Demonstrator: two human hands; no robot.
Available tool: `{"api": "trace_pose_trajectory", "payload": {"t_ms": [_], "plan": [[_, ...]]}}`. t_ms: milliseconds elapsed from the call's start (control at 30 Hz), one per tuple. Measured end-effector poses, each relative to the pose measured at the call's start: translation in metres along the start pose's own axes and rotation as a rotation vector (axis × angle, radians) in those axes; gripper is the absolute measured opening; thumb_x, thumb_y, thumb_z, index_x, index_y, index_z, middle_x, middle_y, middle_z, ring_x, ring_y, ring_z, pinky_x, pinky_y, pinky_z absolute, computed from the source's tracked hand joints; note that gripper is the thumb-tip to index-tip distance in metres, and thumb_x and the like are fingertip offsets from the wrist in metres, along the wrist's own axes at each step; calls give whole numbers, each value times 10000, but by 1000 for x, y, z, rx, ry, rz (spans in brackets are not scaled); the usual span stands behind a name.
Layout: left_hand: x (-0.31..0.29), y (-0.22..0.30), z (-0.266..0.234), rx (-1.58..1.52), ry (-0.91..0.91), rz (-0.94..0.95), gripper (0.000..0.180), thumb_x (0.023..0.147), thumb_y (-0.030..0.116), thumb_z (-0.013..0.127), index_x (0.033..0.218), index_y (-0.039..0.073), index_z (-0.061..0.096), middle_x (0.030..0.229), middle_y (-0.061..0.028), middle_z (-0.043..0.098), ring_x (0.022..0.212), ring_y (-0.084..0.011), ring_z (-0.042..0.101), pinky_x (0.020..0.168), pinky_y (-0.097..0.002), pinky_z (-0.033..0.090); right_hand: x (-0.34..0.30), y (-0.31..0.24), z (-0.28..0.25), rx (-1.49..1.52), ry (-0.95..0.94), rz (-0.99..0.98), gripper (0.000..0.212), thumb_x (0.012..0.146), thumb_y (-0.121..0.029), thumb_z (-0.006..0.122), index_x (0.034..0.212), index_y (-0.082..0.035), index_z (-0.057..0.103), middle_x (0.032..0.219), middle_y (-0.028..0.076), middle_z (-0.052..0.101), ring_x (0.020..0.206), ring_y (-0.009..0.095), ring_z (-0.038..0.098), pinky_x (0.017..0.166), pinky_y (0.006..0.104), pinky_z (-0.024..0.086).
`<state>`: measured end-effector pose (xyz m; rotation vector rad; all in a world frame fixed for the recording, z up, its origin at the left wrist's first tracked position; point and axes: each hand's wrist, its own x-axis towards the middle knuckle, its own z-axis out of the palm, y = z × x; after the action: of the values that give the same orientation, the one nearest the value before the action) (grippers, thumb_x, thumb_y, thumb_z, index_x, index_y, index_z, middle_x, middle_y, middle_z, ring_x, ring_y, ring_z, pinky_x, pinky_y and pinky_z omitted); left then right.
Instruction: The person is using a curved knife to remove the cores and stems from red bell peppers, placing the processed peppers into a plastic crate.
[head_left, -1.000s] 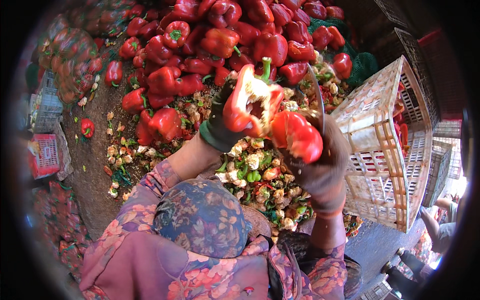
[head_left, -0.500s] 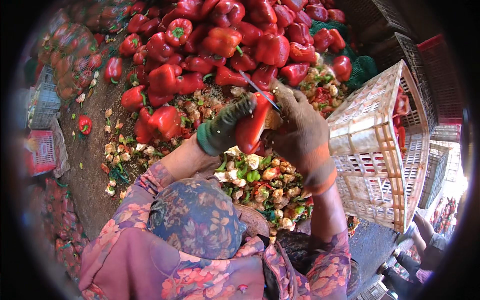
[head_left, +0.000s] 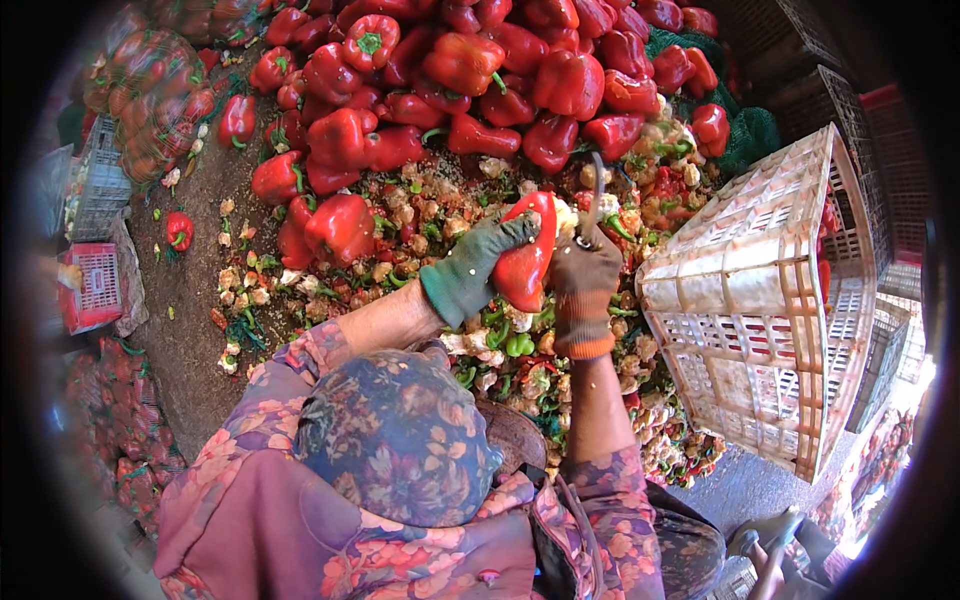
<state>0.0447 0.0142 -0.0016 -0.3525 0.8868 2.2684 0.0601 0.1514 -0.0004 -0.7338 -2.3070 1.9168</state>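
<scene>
Above a litter of pale cores and green stem scraps (head_left: 520,345) on the ground, both gloved hands met at 1 red bell pepper (head_left: 525,262). The left hand (head_left: 470,275), in a green glove, was closed around the pepper's left side, its fingers curled over the upper edge. The right hand (head_left: 583,285), in a brown glove with an orange cuff, was clenched around the handle of a thin curved metal tool (head_left: 594,195), whose tip rose just above the pepper's top beside a bit of pale core. The pepper sat between the 2 hands, held in the air over the scraps, tilted with its long side running top to bottom.

Beyond the hands lay a big heap of whole red peppers (head_left: 470,90), spreading across the top of the view, with a few strays lower left, 1 of them (head_left: 180,228) well apart on the bare dirt. To the right, just beside the right hand, a white plastic lattice crate (head_left: 770,300) lay tipped on its side, and some red showed through its bars. Green netting (head_left: 750,135) lay bunched near the crate's upper corner. At far left stood a small red crate (head_left: 95,285) and a grey one (head_left: 100,190), with mesh sacks of peppers (head_left: 145,85) above them. The person's floral sleeves (head_left: 330,350) and patterned head covering (head_left: 395,440) filled the lower middle.
</scene>
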Motion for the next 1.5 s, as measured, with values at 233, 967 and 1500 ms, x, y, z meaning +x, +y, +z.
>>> {"api": "trace_pose_trajectory", "payload": {"t_ms": [233,967,1500], "plan": [[2,4,-19,-189,11,-205,351,848,295,636,1077,41,559,907,-95,625,799,-227,621,739,-365,522,16,25,11,-452,-10,-299,181,808,-125,611,964,-49,663,803,98,679,654,195,616,586,316,479],[3,186,-156,2388,545,495,958,549,367,797,1335,90,326,1252,-190,422,1183,-372,395,1003,-467,321,-1,-136,-114,1755,-1094,128,362,951,-264,442,1267,-92,408,968,61,542,613,75,484,459,209,394],[-19,155,-147,2255,117,306,1003,487,332,846,1343,74,390,1291,-178,471,1197,-350,447,1019,-418,354,-9,-1,94,-883,-723,-143,257,829,-135,467,1069,-116,558,900,198,653,853,374,634,729,476,484]]}}
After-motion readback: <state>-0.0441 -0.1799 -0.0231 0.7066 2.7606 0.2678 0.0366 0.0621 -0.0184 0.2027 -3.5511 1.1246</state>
